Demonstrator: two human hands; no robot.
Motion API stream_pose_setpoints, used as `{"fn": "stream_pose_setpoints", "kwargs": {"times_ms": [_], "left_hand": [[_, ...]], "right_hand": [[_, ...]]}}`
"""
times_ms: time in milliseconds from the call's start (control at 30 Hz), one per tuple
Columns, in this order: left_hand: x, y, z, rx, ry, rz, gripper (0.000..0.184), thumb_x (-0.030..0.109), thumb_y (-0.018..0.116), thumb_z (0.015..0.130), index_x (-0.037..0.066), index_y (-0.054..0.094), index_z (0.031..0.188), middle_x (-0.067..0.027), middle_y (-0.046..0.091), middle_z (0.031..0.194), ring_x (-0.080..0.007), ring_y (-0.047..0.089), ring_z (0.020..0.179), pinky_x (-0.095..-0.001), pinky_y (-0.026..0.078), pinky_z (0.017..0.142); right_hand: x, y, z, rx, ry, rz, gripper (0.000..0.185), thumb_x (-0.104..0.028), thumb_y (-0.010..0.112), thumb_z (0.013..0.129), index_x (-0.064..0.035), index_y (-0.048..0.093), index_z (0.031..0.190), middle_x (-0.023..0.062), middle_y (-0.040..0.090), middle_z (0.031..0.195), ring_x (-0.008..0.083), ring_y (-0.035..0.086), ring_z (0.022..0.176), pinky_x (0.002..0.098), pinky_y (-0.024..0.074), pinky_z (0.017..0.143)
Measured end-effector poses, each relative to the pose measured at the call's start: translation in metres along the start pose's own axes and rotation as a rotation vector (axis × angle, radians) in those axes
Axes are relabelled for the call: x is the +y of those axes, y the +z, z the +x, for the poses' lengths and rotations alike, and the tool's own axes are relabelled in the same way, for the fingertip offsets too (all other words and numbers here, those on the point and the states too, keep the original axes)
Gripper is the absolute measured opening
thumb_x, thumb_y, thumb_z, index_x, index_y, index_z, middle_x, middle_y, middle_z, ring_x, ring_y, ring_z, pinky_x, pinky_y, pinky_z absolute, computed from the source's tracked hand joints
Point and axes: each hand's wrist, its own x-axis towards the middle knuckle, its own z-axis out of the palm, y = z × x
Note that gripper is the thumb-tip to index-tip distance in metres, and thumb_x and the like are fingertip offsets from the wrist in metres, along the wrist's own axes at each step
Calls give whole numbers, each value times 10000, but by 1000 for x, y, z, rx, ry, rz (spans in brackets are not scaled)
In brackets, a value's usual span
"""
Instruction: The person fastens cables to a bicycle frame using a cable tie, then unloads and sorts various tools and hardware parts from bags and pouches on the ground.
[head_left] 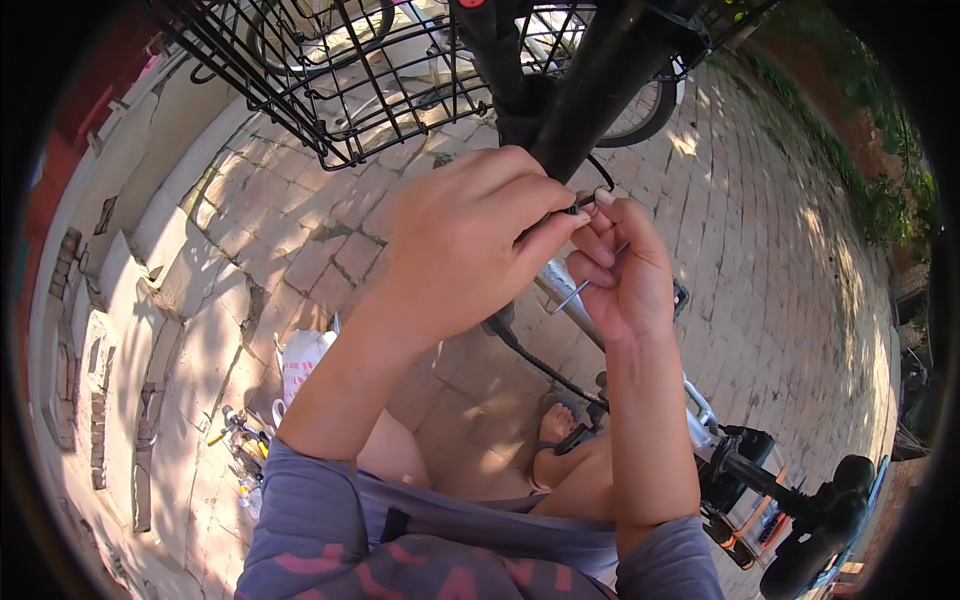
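Observation:
My left hand (470,240) is closed, thumb and forefinger pinching a small black piece at the end of a thin black cable (603,178). Facing it, my right hand (630,265) pinches the same cable close by with thumb and forefinger. A thin metal rod (570,298), bent or straight I cannot tell, sticks out from the curled fingers of my right hand. Both hands are just below the thick black tube (590,95) of a bicycle. Part of the small black piece is hidden by my fingertips.
A black wire basket (390,90) is mounted at the front. The silver frame (560,285) runs below my hands to the saddle (820,535) at lower right. Tools (240,435) and a white bag (303,360) lie on the brick paving at left, beside stone steps (140,330).

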Motion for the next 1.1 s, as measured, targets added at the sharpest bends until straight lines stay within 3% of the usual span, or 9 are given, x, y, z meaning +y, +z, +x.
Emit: {"fn": "stream_pose_setpoints", "kwargs": {"times_ms": [300,467,667,767,1100], "left_hand": [[8,-2,-3,8,-96,-177,197,-4,766,703,5,690,884,-81,654,830,-174,624,682,-281,498,597],[5,4,-5,99,-79,-273,199,23,738,720,38,700,915,-78,663,882,-213,646,748,-287,504,624],[5,5,-8,96,-115,-307,231,-12,738,721,24,699,946,-91,681,944,-187,659,792,-266,517,669],[0,9,-10,100,-111,-384,259,-56,754,708,-2,692,953,-125,677,961,-200,652,867,-280,523,761],[1,13,-11,172,-82,-331,249,-40,758,691,16,694,925,-112,691,956,-201,666,825,-282,524,711]], "right_hand": [[-2,-5,1,-129,156,219,103,-124,593,854,-30,570,816,22,591,788,26,353,502,161,233,385],[-4,-2,-2,-170,112,173,99,-123,593,858,-33,567,826,20,576,766,28,343,500,163,227,385],[-7,1,-4,-124,104,142,106,-122,593,858,-32,560,814,5,539,723,33,339,502,178,232,389],[-9,2,-3,-129,125,161,105,-117,589,856,-28,556,810,0,521,704,34,338,499,184,232,391],[-11,4,-4,-147,81,171,89,-99,578,852,-24,549,814,-5,491,684,35,335,498,184,228,391]]}}
